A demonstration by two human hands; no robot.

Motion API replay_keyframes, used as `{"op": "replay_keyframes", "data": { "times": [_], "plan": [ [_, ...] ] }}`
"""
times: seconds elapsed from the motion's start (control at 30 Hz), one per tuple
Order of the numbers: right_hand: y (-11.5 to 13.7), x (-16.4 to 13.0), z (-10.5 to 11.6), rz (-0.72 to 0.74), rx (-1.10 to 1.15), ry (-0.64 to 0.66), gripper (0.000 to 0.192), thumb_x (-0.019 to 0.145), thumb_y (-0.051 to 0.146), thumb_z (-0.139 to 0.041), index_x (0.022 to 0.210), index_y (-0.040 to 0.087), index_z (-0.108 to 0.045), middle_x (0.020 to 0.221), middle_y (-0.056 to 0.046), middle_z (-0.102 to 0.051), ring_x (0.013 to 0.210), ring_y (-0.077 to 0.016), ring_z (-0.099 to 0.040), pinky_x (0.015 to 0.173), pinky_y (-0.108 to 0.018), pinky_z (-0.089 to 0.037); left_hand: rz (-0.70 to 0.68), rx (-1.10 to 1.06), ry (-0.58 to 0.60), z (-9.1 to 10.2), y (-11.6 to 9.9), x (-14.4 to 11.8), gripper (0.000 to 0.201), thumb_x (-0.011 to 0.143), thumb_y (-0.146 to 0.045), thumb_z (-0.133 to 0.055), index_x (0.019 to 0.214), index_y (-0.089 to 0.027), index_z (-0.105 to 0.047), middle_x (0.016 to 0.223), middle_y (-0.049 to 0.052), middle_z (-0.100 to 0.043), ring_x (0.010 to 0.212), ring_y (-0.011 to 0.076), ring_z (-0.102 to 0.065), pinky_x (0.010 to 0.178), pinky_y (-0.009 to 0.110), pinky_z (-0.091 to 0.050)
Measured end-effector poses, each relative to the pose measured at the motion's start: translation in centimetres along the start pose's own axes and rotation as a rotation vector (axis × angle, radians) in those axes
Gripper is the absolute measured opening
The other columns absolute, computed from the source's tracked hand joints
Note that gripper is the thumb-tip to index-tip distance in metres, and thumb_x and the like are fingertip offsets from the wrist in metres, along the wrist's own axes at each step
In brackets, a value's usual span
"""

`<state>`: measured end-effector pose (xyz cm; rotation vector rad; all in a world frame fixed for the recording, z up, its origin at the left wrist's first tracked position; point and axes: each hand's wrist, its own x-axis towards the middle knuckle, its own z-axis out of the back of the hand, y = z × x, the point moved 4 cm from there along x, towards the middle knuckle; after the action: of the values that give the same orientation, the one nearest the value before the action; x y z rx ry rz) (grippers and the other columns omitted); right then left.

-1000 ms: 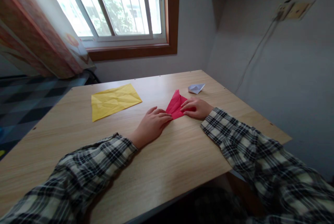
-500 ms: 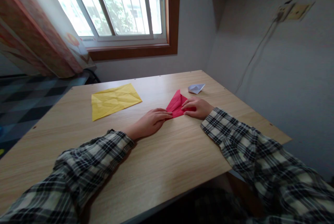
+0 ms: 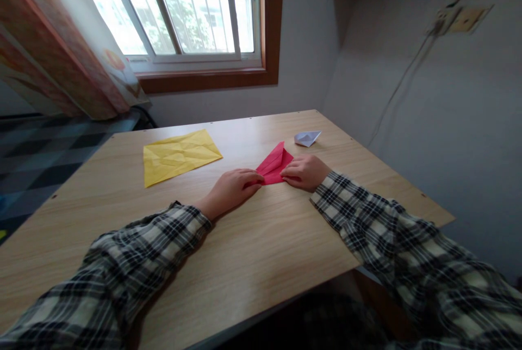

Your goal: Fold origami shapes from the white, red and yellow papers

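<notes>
Yellow sheet (image 3: 179,155): creased square of paper, flat on the wooden table (image 3: 253,263), left of centre in the frame, well apart from my hands

My left hand (image 3: 232,188): centre of the frame, palm down on the table, fingers curled, fingertips pressing on the near left edge of the red paper; checked sleeve behind it

Red paper (image 3: 274,163): folded to a triangle, lying just right of centre between my two hands, its point aimed toward the far side of the table

My right hand (image 3: 305,172): right of the red paper, fingers bent and resting on its right edge, pinning it down; whether any fold is pinched I cannot tell

White paper boat (image 3: 307,137): small folded piece, just beyond my right hand, near the far right table corner
</notes>
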<state>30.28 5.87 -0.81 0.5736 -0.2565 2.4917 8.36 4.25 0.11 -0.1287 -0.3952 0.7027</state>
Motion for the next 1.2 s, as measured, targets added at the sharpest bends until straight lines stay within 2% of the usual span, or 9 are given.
{"op": "replay_keyframes", "data": {
  "times": [0.13,0.33,0.6,0.73,0.97,1.2],
  "plan": [
    [0.1,0.0,-0.1,-0.023,-0.005,0.003,0.029,0.097,0.039,-0.056,0.091,0.022,-0.078,0.089,-0.005,-0.079,0.078,-0.0188,-0.068,0.073,-0.033,-0.048,-0.015,0.060,0.000,-0.1,0.0,-0.1,0.026,0.099,-0.028,-0.050,0.108,-0.023,-0.074,0.111,0.004,-0.076,0.098,0.0211,-0.071,0.088,0.034,-0.055],
    [-0.3,0.0,-0.1,-0.051,0.110,0.029,0.022,0.091,0.040,-0.066,0.092,0.022,-0.078,0.092,-0.007,-0.078,0.082,-0.0203,-0.068,0.076,-0.034,-0.050,-0.043,0.131,0.024,-0.3,-0.3,-0.1,0.030,0.103,-0.029,-0.044,0.111,-0.020,-0.072,0.111,0.009,-0.076,0.100,0.0232,-0.071,0.088,0.037,-0.056],
    [-1.0,0.1,-0.6,-0.139,0.303,0.044,0.023,0.090,0.029,-0.068,0.109,0.019,-0.077,0.108,-0.011,-0.073,0.100,-0.0231,-0.067,0.092,-0.042,-0.053,-0.026,0.139,0.004,-0.2,-0.3,-0.1,0.032,0.104,-0.032,-0.043,0.109,-0.021,-0.072,0.109,0.009,-0.076,0.097,0.0240,-0.071,0.085,0.037,-0.056],
    [-0.8,0.2,-0.6,-0.144,0.268,0.050,0.020,0.090,0.029,-0.068,0.104,0.018,-0.078,0.106,-0.012,-0.074,0.100,-0.0239,-0.067,0.094,-0.042,-0.052,-0.018,0.156,0.017,-0.1,-0.5,-0.1,0.032,0.104,-0.031,-0.042,0.109,-0.021,-0.072,0.108,0.009,-0.076,0.096,0.0243,-0.072,0.084,0.037,-0.056],
    [0.0,0.4,-0.1,-0.098,0.150,0.057,0.017,0.092,0.028,-0.064,0.096,0.021,-0.078,0.098,-0.008,-0.077,0.093,-0.0223,-0.067,0.086,-0.039,-0.052,-0.029,0.159,0.013,0.0,-0.5,-0.2,0.031,0.104,-0.032,-0.043,0.109,-0.021,-0.072,0.108,0.009,-0.075,0.096,0.0242,-0.072,0.084,0.037,-0.056],
    [0.1,0.3,-0.1,-0.068,0.081,0.031,0.020,0.094,0.031,-0.060,0.095,0.021,-0.077,0.092,-0.007,-0.077,0.083,-0.0205,-0.067,0.079,-0.035,-0.051,-0.040,0.165,0.016,-0.1,-0.5,-0.2,0.031,0.105,-0.032,-0.042,0.112,-0.021,-0.070,0.109,0.009,-0.075,0.097,0.0235,-0.071,0.084,0.036,-0.056]
  ]
}}
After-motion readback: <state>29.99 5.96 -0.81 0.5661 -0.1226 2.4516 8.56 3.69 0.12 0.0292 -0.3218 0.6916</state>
